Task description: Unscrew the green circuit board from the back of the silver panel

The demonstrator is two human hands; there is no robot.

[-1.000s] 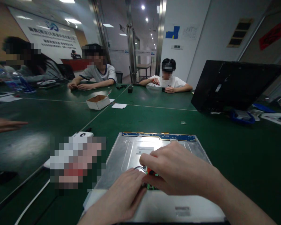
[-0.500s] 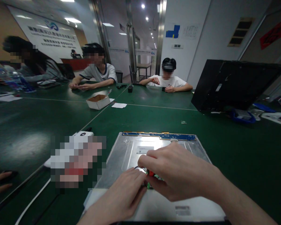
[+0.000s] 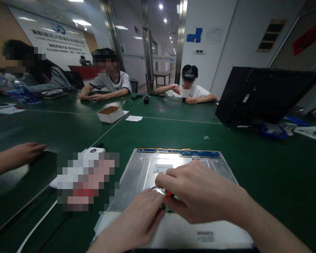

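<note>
A silver metal display panel [image 3: 144, 172] lies back-up on the green table [image 3: 265, 168] in front of me, with a blue circuit strip [image 3: 179, 152] along its far edge. My right hand [image 3: 200, 191] is curled in a pinch over the panel's middle, fingertips on small red and green parts with thin wires [image 3: 169, 201]. My left hand [image 3: 137, 221] rests beside it with fingers bent down on the panel, touching the same spot. What the fingers pinch is mostly hidden.
A blurred-out object [image 3: 86, 181] lies left of the panel. A black monitor shell [image 3: 260, 95] stands at the right, blue-and-white parts [image 3: 274, 130] beside it. A small cardboard box [image 3: 110, 114] sits mid-table. Three people sit at the far side; another person's hand [image 3: 23, 154] reaches in at left.
Another person's hand at the left has come forward onto the table. My own hands have hardly shifted on the panel.
</note>
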